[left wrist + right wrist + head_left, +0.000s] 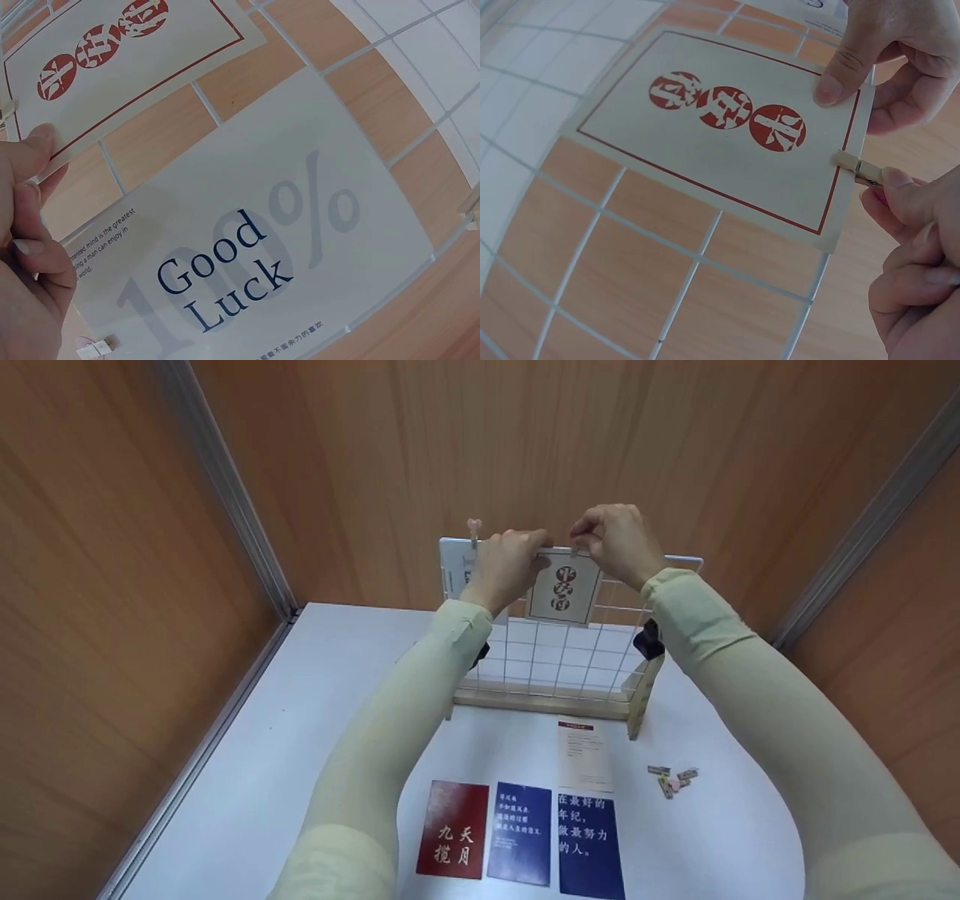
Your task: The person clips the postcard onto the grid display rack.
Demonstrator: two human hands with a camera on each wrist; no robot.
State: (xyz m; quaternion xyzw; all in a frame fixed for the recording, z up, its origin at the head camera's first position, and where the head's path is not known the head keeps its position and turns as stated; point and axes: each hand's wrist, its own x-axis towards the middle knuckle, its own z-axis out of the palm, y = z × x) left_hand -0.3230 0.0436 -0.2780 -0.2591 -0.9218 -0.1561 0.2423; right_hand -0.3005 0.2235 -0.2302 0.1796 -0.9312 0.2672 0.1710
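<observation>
Hanging at the top bar of the wire rack (684, 560) is the cream card (562, 587) with three round red stamps. I have the left hand (510, 564) grasping its upper left corner, thumb on the front and fingers behind. With the right hand (621, 540) I pinch a clothespin (859, 169), its tip over the card's top edge. Beside it, on the left, hangs the "Good Luck" card (247, 247), and a heart clip (474, 529) stands on the bar there. Down on the white table (300, 735), in front of the rack, I see a pale slip (585, 757), a red card (454, 829) and two blue cards (520, 834) in a row, with loose pegs (673, 781) clustered to the right. Wood panels (525, 450) rise behind.
</observation>
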